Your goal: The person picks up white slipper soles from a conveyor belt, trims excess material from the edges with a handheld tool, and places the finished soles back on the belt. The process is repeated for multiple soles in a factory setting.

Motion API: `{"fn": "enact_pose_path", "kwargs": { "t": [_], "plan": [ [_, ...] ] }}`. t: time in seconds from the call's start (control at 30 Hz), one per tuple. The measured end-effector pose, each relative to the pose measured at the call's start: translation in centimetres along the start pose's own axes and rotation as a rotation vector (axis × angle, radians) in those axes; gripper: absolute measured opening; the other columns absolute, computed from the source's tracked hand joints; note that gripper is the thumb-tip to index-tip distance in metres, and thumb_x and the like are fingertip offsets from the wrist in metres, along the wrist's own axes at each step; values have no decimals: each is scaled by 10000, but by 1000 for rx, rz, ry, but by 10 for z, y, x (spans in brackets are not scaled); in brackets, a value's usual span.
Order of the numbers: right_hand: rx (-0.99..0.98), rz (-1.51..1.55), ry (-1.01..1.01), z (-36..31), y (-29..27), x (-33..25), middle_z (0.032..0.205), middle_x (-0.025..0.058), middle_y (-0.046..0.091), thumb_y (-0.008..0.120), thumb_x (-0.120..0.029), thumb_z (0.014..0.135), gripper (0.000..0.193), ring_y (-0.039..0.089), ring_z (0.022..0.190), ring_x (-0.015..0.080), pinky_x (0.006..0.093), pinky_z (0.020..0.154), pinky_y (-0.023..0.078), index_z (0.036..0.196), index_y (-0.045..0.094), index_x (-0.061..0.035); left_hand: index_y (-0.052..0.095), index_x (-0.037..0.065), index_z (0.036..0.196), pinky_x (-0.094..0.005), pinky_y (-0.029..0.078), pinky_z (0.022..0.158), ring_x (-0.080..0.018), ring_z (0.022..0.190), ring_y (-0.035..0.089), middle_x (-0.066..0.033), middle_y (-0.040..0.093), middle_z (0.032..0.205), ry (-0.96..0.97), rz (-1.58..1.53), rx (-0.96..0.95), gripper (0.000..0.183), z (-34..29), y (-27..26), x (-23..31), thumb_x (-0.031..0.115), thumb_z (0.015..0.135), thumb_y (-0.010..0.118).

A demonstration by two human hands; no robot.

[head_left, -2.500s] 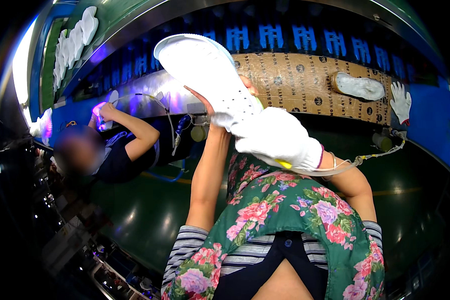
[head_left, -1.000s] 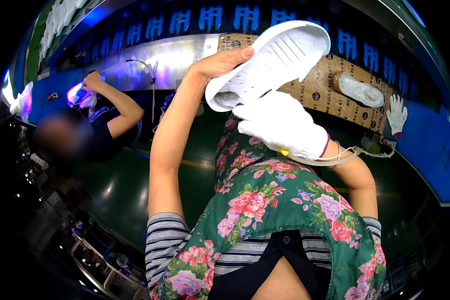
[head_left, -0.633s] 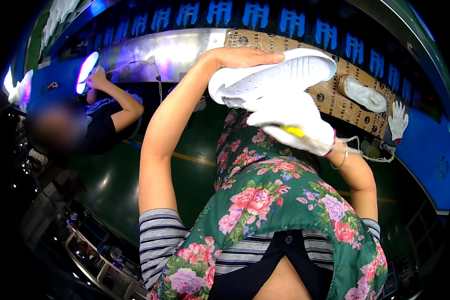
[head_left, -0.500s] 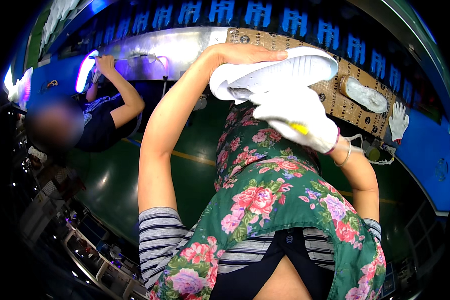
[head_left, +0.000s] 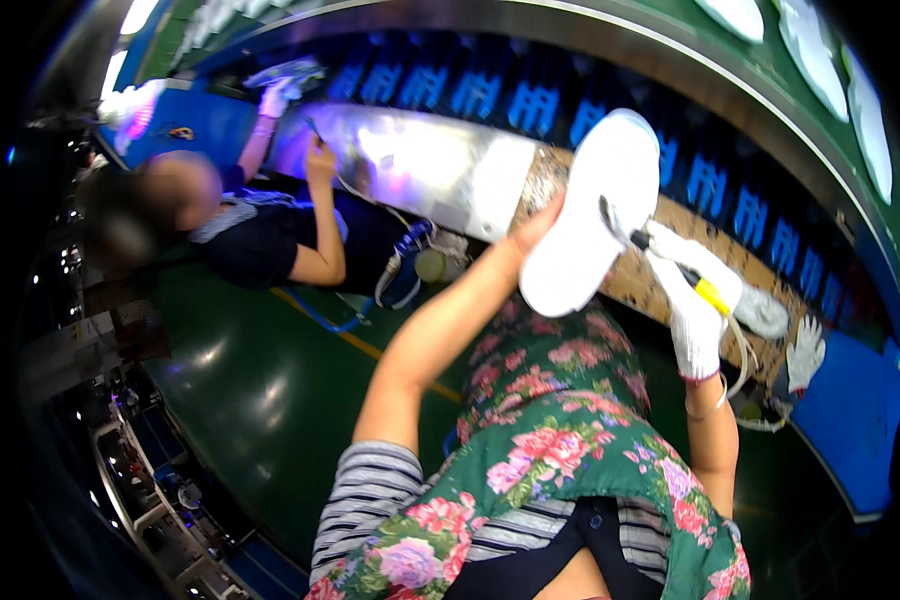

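My bare left hand (head_left: 542,222) grips the left edge of a white shoe sole (head_left: 588,262), which is raised and tilted with a broad smooth face showing. In a white knit glove, my right hand (head_left: 698,325) is closed round a brush (head_left: 682,268) with a dark front part, a yellow band and a pale hose trailing from it. The brush's head touches the sole, or lies just over it, near its middle. Most of the left fingers are hidden behind the sole.
Cardboard (head_left: 625,285) covers part of the metal bench (head_left: 415,150), with a white-filled shoe piece (head_left: 765,315) on it. A loose white glove (head_left: 804,352) lies to the right. Beyond are blue racks (head_left: 478,90) and a belt with white soles (head_left: 815,60). A co-worker (head_left: 260,235) works at left.
My left hand has turned the sole up, bringing its smooth face into view. My right hand has swung to the sole's right side, and the brush now shows. The whole view has turned.
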State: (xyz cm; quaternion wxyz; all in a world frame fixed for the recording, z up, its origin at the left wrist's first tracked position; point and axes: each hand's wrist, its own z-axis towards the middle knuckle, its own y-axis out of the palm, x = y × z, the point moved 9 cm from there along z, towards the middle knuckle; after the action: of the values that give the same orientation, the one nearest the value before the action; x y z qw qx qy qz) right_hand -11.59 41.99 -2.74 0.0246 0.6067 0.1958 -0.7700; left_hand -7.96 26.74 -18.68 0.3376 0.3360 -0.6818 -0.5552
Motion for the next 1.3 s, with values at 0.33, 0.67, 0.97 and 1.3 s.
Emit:
{"fn": "enact_pose_path", "kwargs": {
  "t": [0.33,0.67,0.97,1.3],
  "plan": [
    [-224,-284,-317,8,23,-47,915,42,764,795,-70,761,119,716,836,226,336,798,546,852,782,-145,498,-16,1376,-472,569,949,-330,1132,647,-221,632,1240,67,390,156,473,-27,18,-15,235,992,612],
    [-93,-290,-445,-10,12,-83,1020,92,761,798,-28,732,238,707,882,254,352,786,542,958,778,-103,350,77,1537,-504,457,1099,-356,1331,522,-194,466,1505,367,79,203,835,-35,60,-14,615,915,495],
    [4,-165,-250,-9,2,-67,1068,89,764,793,-50,722,313,714,937,265,368,826,545,1026,794,-124,319,220,1564,-526,399,1137,-346,1359,478,-142,457,1501,481,139,183,934,-4,80,-33,830,866,434],
    [29,-254,-229,-15,17,-65,1112,77,750,770,-104,797,314,694,1043,255,388,957,513,1109,778,-145,271,104,1565,-517,413,1127,-378,1336,494,-248,457,1472,426,-225,-86,1032,7,78,-46,851,862,386]
  ]
}}
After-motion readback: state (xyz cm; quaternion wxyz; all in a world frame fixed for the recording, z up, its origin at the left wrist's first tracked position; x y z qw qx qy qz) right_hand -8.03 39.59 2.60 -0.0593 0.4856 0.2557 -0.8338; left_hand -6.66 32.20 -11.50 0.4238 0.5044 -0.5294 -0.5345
